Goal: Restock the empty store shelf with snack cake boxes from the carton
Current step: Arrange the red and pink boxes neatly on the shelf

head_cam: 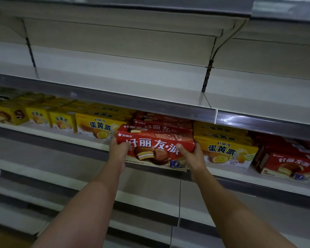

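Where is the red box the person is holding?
In the head view, the red snack cake box sits mid-shelf between both hands, with yellow snack cake boxes on either side.

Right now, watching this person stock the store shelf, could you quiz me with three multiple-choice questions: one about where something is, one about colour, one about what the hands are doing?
1. Where is the box being handled?
A. On the bare top shelf
B. At the front of the stocked shelf, between yellow boxes
C. On the floor

2. What colour is that box?
A. Red
B. Green
C. Blue

3. How is it held?
A. One hand only
B. Both hands, one at each end
C. Not touched

Answers:
1 B: the red box sits at the front edge of the stocked shelf, between the left yellow box and the right yellow box.
2 A: its front is red with white characters.
3 B: the left hand grips its left end and the right hand its right end.
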`<state>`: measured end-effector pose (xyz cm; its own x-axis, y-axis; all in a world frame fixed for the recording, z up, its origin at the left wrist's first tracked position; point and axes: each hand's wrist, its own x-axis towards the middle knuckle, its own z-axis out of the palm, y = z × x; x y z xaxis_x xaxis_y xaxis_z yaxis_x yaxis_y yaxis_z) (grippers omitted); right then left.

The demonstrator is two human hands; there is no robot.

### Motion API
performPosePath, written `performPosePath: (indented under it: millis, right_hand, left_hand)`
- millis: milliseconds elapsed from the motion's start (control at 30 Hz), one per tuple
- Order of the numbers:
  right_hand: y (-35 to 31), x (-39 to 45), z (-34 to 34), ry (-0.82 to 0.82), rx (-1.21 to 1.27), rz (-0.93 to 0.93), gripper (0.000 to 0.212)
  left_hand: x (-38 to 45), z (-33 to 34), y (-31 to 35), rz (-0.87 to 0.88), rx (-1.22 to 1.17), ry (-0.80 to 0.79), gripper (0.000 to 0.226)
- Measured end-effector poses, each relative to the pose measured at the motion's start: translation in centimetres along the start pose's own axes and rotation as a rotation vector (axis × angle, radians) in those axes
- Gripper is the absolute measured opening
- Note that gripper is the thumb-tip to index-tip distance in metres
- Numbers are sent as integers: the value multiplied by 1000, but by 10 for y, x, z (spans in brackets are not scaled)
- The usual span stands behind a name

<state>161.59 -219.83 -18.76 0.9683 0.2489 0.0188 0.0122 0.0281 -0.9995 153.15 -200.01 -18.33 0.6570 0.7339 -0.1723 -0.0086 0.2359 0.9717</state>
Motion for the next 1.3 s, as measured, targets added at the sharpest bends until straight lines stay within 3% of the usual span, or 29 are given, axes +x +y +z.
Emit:
performPosePath:
  millis: [133,233,300,400,633,800,933,1033,1100,1200,1300]
  right_hand:
    - [-3,-23,1,50,58,-28,63]
    - [-14,-36,-2,144,88,-80,65]
    - [-23,-43,-9,193,118,-119,65]
    - [-38,-54,-18,237,85,-229,54]
    - [-91,-65,-32,181,83,-348,33]
    - [-138,-52,-44,314,-89,-255,31]
    - [-170,-40,-50,266,207,-3,39]
    - [-180,-29,-48,253,374,-43,34]
    - [-181,-22,-47,230,387,-73,34]
    - [-177,-18,-45,133,217,-78,34]
    - [-169,-11,-44,185,36,-173,29]
  left_hand:
    - [-23,-7,-2,14,3,25,47]
    - [-42,2,6,106,22,66,57]
    - [-59,10,12,190,13,96,52]
    - [-86,20,18,372,71,173,47]
    - [-115,28,51,605,300,366,71]
    - [-111,40,86,580,203,308,50]
    - [-98,57,112,520,165,176,54]
    - [-84,64,124,522,206,27,72]
    - [-75,67,128,526,294,13,74]
    - [-60,72,130,578,368,91,72]
    - [-50,77,130,622,334,159,69]
